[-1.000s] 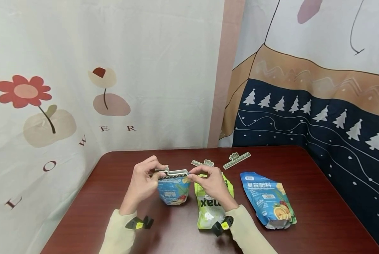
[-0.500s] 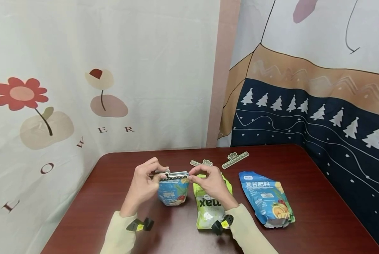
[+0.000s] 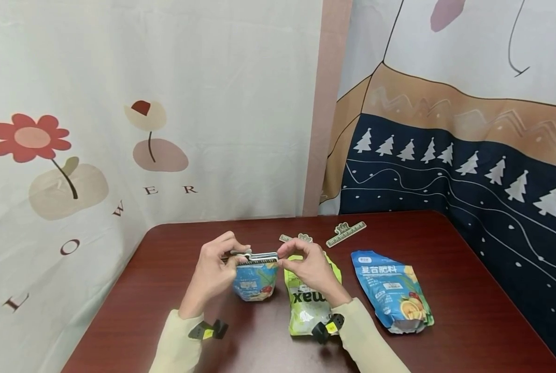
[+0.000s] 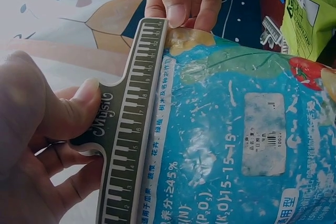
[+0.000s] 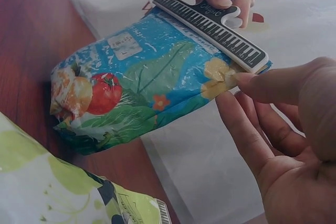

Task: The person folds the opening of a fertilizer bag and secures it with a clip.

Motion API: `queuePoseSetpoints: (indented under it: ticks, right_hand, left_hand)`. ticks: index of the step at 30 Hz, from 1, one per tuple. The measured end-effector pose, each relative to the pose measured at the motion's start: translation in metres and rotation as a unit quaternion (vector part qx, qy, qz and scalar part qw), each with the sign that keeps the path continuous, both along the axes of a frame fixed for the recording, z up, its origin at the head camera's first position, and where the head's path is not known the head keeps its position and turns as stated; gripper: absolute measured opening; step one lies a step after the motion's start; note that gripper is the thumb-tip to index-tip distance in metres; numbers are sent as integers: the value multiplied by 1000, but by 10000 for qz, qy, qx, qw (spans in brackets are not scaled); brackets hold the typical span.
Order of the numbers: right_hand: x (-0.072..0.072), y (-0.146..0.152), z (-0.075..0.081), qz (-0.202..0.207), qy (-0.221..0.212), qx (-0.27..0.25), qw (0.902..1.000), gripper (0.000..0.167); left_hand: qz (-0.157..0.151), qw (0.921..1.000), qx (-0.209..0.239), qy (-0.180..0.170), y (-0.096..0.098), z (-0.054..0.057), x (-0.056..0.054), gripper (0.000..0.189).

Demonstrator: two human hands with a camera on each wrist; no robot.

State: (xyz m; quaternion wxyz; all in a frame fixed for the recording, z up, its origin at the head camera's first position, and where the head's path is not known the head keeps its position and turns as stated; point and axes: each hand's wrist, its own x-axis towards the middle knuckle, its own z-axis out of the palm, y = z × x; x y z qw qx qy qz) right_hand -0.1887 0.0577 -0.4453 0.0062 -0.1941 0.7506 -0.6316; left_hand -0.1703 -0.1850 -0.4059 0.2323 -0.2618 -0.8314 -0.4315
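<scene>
A blue printed pouch [image 3: 254, 282] is upright over the table, its folded top inside a long clip [image 4: 131, 124] patterned with piano keys. In the left wrist view, the thumb and fingers of my left hand [image 3: 214, 264] pinch the clip's "Music" handle. My right hand [image 3: 309, 263] pinches the pouch's upper corner with thumb [image 5: 249, 81] and index finger, right beside the clip's end. Its other fingers are loosely bent behind in the right wrist view. The clip's jaws lie flat along the fold.
A green pouch [image 3: 301, 316] lies partly under my right wrist. Farther right lies a second blue pouch [image 3: 394, 295]. Two more piano-key clips, the left one [image 3: 304, 238] partly hidden and the right one [image 3: 346, 234], rest near the back of the brown table [image 3: 133, 311].
My right fingers have shifted slightly at the pouch's corner. The clip's edges look closer together than a second ago. Pouch and left hand stay almost where they were.
</scene>
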Motion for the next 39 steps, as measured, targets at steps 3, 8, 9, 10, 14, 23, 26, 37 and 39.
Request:
queuePoseSetpoints:
  ticks: [3, 8, 9, 10, 14, 23, 26, 37, 39]
  right_hand:
    - [0, 1, 0, 249, -75, -191, 9995, 19]
    - [0, 0, 0, 462, -18, -327, 9984, 23]
    - [0, 0, 0, 452, 19, -316, 9985, 24]
    - [0, 0, 0, 424, 46, -287, 9987, 24]
    - [1, -2, -1, 295, 83, -130, 9994, 24]
    - [2, -5, -2, 141, 41, -54, 9999, 21]
    - [2, -4, -2, 151, 103, -36, 9998, 21]
    - [1, -11, -3, 207, 199, -5, 9996, 20]
    - [2, -10, -3, 143, 207, 38, 9997, 19]
  left_hand:
    - [42, 9999, -52, -107, 0, 2, 1, 34]
    - [13, 9989, -242, -402, -2, 5, 2, 31]
    - [-12, 9985, -290, -464, -3, 5, 2, 30]
    - [-39, 9981, -333, -511, -4, 5, 2, 29]
    - [-155, 9973, -439, -562, -11, 5, 1, 29]
    - [-321, 9908, -330, -1275, -27, 0, -3, 31]
    - [-240, 9869, -182, -1584, -34, -4, -3, 34]
    - [426, 9755, 422, -2117, -65, -35, 3, 20]
    - [417, 9717, 712, -2212, -65, -43, 3, 19]
